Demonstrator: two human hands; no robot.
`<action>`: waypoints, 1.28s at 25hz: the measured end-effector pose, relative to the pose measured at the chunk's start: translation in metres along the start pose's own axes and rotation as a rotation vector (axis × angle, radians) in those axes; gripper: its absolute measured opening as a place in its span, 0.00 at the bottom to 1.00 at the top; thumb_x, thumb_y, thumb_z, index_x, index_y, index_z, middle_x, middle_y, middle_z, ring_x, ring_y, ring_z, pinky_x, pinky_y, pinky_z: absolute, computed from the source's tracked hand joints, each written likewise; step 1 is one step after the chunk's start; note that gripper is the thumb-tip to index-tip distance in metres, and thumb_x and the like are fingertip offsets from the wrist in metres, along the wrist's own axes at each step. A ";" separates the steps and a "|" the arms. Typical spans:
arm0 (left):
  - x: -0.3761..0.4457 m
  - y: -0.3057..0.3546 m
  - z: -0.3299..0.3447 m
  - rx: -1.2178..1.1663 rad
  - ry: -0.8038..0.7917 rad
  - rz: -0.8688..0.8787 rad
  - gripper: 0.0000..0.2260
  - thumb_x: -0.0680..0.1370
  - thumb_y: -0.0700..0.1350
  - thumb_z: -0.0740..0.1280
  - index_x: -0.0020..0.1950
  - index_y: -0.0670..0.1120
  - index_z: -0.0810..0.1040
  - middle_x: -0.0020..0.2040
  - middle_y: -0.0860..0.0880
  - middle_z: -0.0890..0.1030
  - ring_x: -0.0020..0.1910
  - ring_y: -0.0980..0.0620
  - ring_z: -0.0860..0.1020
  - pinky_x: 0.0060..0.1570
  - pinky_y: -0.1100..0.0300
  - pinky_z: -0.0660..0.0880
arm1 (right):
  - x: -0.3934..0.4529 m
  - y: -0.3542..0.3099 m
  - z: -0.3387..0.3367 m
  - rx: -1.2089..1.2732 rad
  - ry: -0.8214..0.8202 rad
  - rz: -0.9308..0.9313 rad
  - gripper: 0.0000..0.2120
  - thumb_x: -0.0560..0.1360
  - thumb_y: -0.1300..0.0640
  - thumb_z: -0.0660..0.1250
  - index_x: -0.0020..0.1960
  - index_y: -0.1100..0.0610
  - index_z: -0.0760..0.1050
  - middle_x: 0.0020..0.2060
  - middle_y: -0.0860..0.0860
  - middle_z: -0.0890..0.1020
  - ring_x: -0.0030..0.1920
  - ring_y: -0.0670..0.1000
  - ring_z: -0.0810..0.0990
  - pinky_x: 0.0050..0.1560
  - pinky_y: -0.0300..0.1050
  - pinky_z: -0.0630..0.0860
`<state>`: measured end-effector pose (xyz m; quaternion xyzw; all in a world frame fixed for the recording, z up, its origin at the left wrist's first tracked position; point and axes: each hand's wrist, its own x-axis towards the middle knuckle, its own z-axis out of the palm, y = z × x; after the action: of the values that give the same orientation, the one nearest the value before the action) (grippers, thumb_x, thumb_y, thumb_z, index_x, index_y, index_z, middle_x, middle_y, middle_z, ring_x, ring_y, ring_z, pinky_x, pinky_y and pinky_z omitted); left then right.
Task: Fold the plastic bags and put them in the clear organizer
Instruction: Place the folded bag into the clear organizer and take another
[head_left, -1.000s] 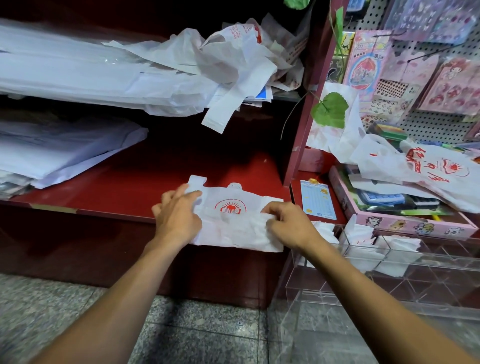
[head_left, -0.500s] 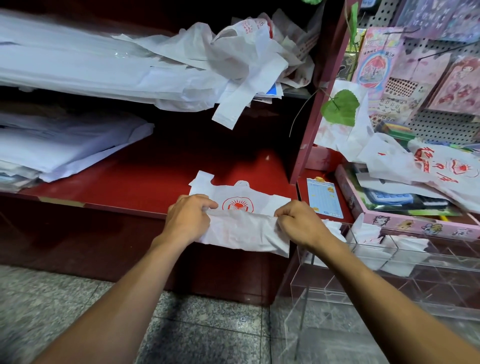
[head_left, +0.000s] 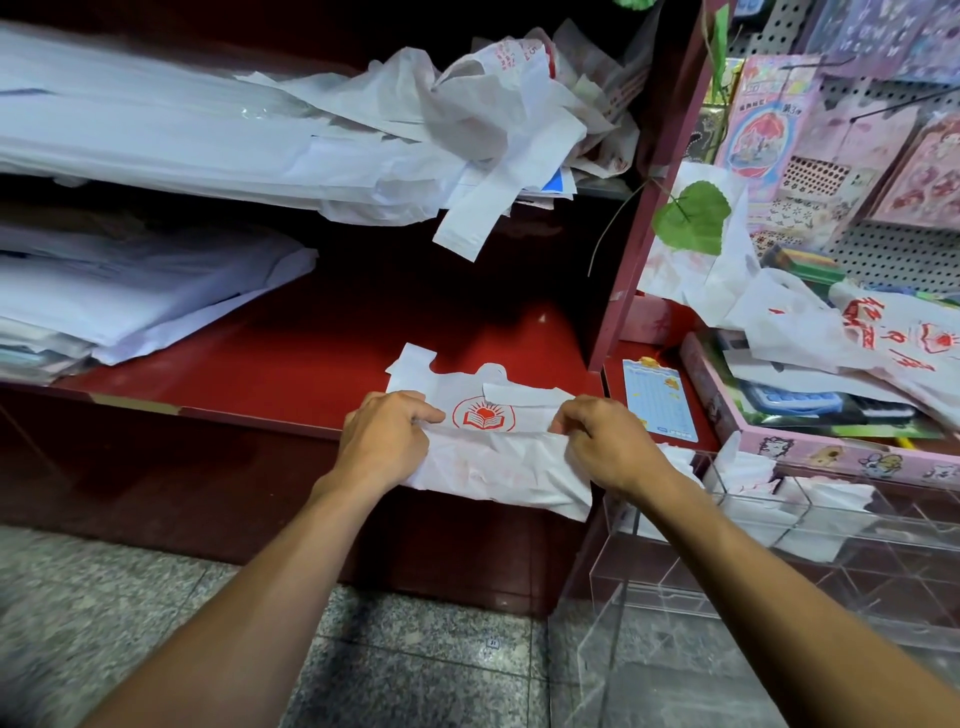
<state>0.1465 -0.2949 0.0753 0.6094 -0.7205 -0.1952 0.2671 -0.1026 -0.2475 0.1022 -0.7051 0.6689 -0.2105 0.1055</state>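
Head view: you stood at the red wooden shelf (head_left: 291, 358).
Bag: the white plastic bag with a red book emblem (head_left: 493, 457) lay at the shelf's near edge, its near half raised.
Left hand (head_left: 387, 439): your curled fingers pinched the bag's left fold.
Right hand (head_left: 605, 441): your curled fingers pinched the right fold.
Organizer: the clear acrylic organizer (head_left: 779, 525) sat near right, holding folded bags.

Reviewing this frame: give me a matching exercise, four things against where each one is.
Things:
1. bag
2. leaf
3. organizer
4. card

Places:
A. low on the right, holding folded bags
B. at the shelf's front edge, pinched by both hands
C. flat on the red ledge right of the divider
D. hanging by the shelf's upright

Pairs: 1-B, 2-D, 3-A, 4-C
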 end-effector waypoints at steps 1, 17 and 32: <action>-0.001 0.000 0.000 -0.007 0.005 -0.005 0.23 0.74 0.31 0.60 0.57 0.55 0.84 0.68 0.54 0.76 0.69 0.51 0.70 0.68 0.56 0.66 | 0.007 0.000 0.003 -0.040 -0.033 0.020 0.13 0.73 0.66 0.59 0.50 0.56 0.79 0.53 0.51 0.79 0.56 0.57 0.77 0.55 0.51 0.74; 0.048 0.007 -0.018 -0.318 0.167 -0.381 0.13 0.73 0.44 0.68 0.58 0.49 0.79 0.56 0.49 0.81 0.59 0.45 0.77 0.60 0.51 0.74 | 0.023 -0.009 0.021 -0.303 -0.120 -0.016 0.24 0.76 0.52 0.56 0.72 0.47 0.63 0.69 0.47 0.70 0.62 0.54 0.65 0.59 0.54 0.61; 0.067 0.021 -0.025 -0.738 0.083 -0.086 0.25 0.69 0.33 0.66 0.59 0.56 0.83 0.44 0.54 0.83 0.42 0.55 0.80 0.46 0.62 0.76 | 0.031 -0.009 0.011 -0.268 -0.181 0.071 0.27 0.75 0.49 0.63 0.73 0.49 0.63 0.74 0.49 0.64 0.67 0.59 0.65 0.65 0.56 0.65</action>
<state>0.1384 -0.3553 0.1177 0.5093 -0.5641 -0.4277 0.4894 -0.0895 -0.2792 0.1013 -0.7047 0.7033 -0.0511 0.0779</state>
